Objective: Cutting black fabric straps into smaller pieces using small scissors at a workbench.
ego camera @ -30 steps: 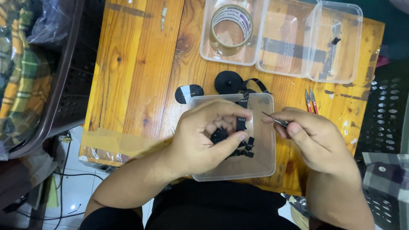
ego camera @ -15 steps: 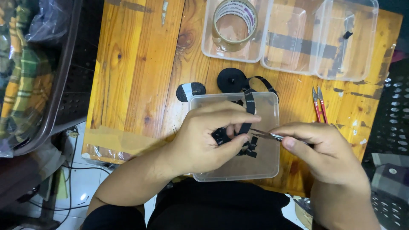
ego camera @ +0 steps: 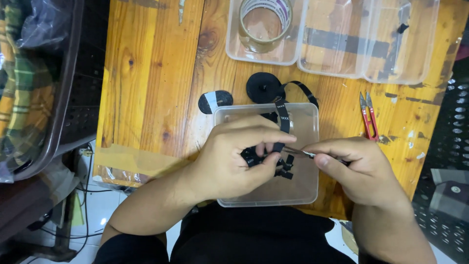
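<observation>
Frame centre: left hand [ego camera: 229, 159] pinches black label ribbon [ego camera: 282, 117] over clear tray [ego camera: 303, 190]; right hand [ego camera: 361, 168] fingers pressed around small snips [ego camera: 298, 152], blades at ribbon. Risk: blades lie close to the left fingertips, so a nick is possible. A crooked cut would spoil a label.

The left hand [ego camera: 234, 161] hides where the black ribbon [ego camera: 282, 117] is pinched; the tool's [ego camera: 300, 152] handle is covered.
</observation>
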